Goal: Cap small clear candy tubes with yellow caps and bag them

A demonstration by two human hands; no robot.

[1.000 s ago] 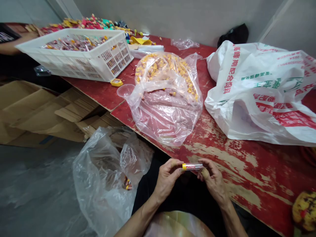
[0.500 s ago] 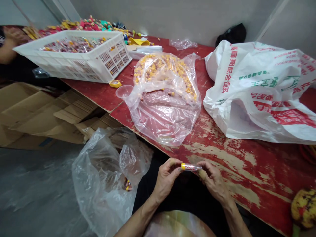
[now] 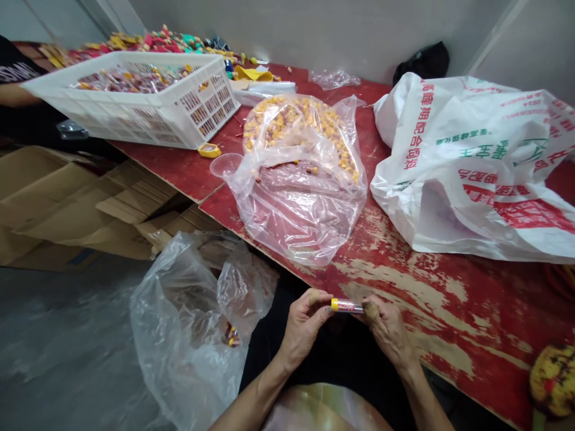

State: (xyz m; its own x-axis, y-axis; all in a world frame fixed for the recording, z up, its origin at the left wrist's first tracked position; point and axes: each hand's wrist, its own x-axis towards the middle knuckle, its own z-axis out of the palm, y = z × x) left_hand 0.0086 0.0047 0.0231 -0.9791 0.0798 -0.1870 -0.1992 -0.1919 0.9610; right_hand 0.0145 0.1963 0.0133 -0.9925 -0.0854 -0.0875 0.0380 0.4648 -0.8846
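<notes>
Both hands hold a small clear tube (image 3: 348,306) with a yellow cap, level, just off the near edge of the worn red table (image 3: 449,311). My left hand (image 3: 305,326) pinches the capped end. My right hand (image 3: 387,330) grips the other end. Reddish contents show inside the tube. Beyond it, on the table, an open clear plastic bag (image 3: 300,173) holds many yellow and red small pieces. Another clear bag (image 3: 193,323) hangs open below the table edge at my left, with a few capped tubes at its bottom.
A white slotted crate (image 3: 135,99) of filled packets stands at the back left, a person's arm (image 3: 18,96) beside it. A large printed white bag (image 3: 476,161) lies on the right. Flattened cardboard (image 3: 67,203) lies on the floor at left. A small clear cup (image 3: 223,164) and yellow cap (image 3: 209,150) sit near the crate.
My right hand has slid inward along the tube, covering more of it. The other person's arm at the back left has shifted.
</notes>
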